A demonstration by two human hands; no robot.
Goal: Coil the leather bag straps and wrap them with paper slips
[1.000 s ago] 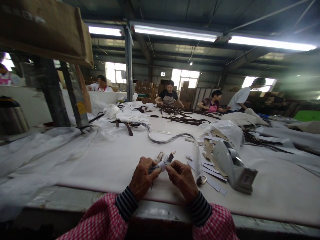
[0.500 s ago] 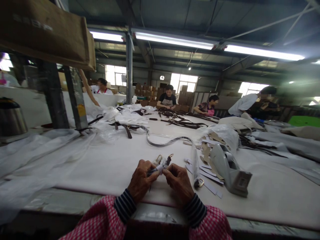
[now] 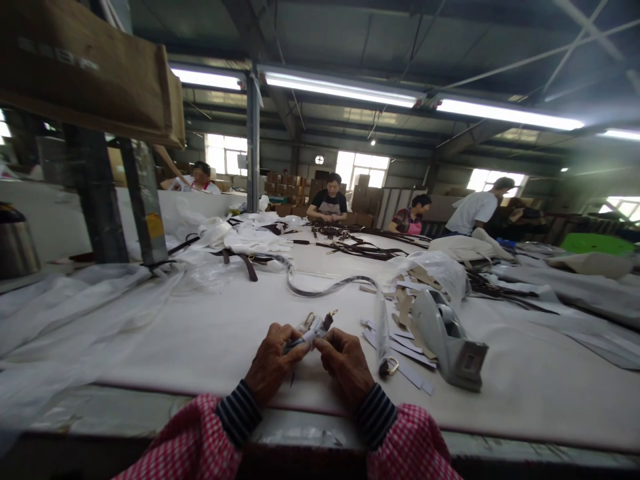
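My left hand [image 3: 270, 363] and my right hand [image 3: 345, 363] meet at the near edge of a white-covered table [image 3: 210, 333]. Both are closed on a small bundle of strap ends with metal clasps [image 3: 315, 328], part wrapped in white paper or tape. The clasps stick out beyond my fingertips. A long strap in clear wrap [image 3: 383, 327] lies just right of my right hand, its metal ring [image 3: 390, 366] near my wrist.
A grey tape dispenser [image 3: 447, 337] stands right of my hands, with paper strips and card pieces [image 3: 410, 303] around it. Clear plastic sheeting [image 3: 75, 307] covers the left. Brown straps [image 3: 360, 247] lie farther back, where several people work.
My hands keep hold of the bundle and have barely shifted. The view has tilted and drifted, so everything sits a little lower left.
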